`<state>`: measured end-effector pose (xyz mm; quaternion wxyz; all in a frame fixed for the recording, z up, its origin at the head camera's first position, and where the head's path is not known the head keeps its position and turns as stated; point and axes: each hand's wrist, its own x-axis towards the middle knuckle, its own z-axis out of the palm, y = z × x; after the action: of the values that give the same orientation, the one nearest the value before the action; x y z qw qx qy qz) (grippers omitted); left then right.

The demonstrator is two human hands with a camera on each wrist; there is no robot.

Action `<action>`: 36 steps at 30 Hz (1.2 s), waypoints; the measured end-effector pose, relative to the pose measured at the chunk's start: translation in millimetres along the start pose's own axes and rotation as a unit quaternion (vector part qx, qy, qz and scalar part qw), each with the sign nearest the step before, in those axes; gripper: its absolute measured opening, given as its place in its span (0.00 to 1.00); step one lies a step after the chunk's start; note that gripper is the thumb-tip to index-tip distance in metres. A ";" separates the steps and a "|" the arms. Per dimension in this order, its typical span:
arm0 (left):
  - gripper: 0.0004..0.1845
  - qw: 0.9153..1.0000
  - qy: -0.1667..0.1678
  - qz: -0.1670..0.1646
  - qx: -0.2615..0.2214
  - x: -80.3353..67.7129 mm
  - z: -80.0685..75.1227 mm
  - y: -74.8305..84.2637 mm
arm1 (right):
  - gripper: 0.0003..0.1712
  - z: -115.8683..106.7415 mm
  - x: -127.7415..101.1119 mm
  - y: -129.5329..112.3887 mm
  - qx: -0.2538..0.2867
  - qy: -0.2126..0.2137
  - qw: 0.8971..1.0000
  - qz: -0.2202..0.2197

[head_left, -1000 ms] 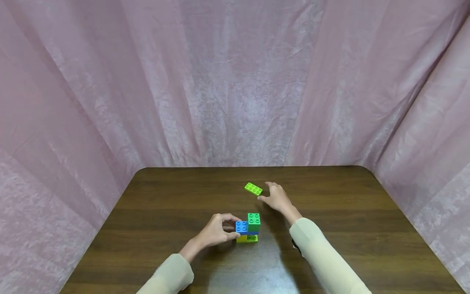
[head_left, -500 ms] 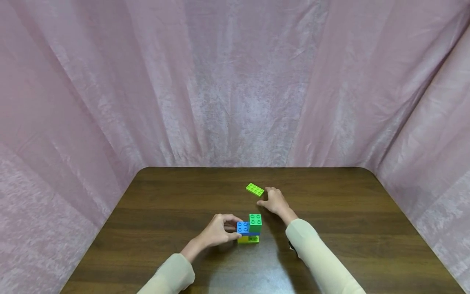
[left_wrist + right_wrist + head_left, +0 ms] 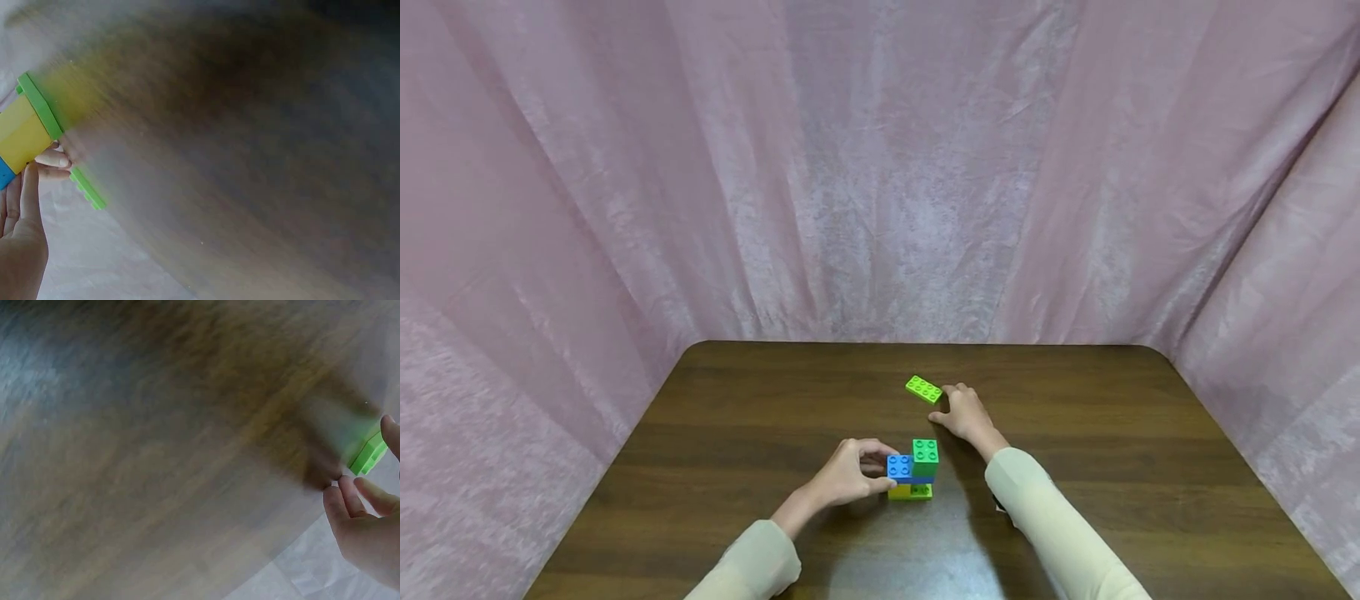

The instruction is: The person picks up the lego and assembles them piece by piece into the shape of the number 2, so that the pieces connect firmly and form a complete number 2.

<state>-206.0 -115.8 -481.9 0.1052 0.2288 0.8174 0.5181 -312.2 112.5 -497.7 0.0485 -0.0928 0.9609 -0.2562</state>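
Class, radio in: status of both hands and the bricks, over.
Left hand grips brick stack. Right hand open beside flat green brick, not gripping. Nothing between them.

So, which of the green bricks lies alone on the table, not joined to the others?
The flat light green brick near the right hand; the darker green brick sits on the stack.

A staged recording booth: pink curtains (image 3: 880,167) enclose a bare wooden table (image 3: 1112,467).

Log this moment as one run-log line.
left hand: grips brick stack | right hand: at flat lime-green plate, contact unclear | surface: wooden table
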 end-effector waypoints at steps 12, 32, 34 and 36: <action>0.18 1.000 0.006 -0.013 -0.021 -2.5 0.5 -3.8 | 0.36 5.5 2.4 -1.4 0.012 0.014 1.000 0.000; 0.17 1.000 0.000 -0.005 0.011 0.3 -0.2 1.2 | 0.21 7.2 10.9 4.0 -0.003 0.063 0.997 -0.034; 0.17 1.000 -0.001 -0.005 0.011 0.4 -0.5 1.7 | 0.20 7.0 10.8 4.2 0.002 0.063 0.997 -0.036; 0.17 1.000 -0.003 -0.004 0.014 0.7 -0.9 1.7 | 0.21 6.5 9.8 3.5 -0.002 0.067 0.997 -0.037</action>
<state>-206.5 -115.5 -479.9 0.1065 0.2282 0.8255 0.5051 -321.4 110.4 -505.5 -0.0262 -0.1112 0.9584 -0.2616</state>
